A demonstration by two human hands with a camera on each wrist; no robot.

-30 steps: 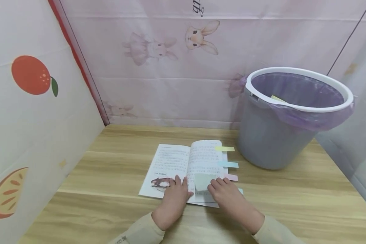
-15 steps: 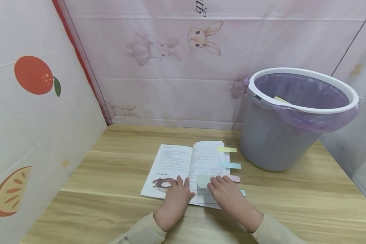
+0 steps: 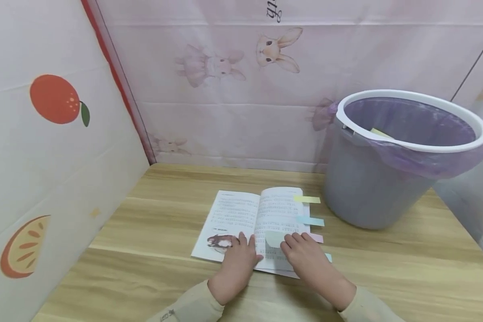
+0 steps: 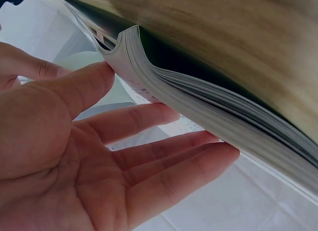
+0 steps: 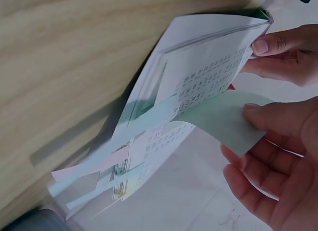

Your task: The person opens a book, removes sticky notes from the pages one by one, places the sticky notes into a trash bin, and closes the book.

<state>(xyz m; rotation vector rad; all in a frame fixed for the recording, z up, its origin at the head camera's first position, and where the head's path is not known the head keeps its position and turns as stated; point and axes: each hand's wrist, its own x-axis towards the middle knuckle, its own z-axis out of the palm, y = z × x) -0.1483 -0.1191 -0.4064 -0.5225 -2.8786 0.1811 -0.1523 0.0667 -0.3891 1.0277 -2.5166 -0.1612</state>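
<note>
An open book (image 3: 235, 210) with printed text and a brown animal picture lies on the wooden table. My left hand (image 3: 238, 259) rests on its left page near the spine, fingers extended; the left wrist view shows those fingertips (image 4: 226, 150) touching the pages. With thumb and fingers, my right hand (image 3: 307, 257) pinches a pale green sticky note (image 3: 274, 239) on the right page. Seen from the right wrist, the note (image 5: 226, 119) curves up off the paper, its far end against the page. Coloured index tabs, yellow (image 3: 307, 199), blue (image 3: 311, 221) and pink (image 3: 317, 238), stick out from the right edge.
A grey bin (image 3: 370, 192) with a white rim and purple liner stands right of the book, a yellow piece showing inside. Patterned cloths hang behind (image 3: 225, 134) and at the left (image 3: 72, 165). Wooden tabletop (image 3: 145, 232) extends around the book.
Less of the green note shows in the head view, its lower edge now curved up beside my right fingers. The whole scene has shifted rightward as the head view turned. My left hand stays on the page.
</note>
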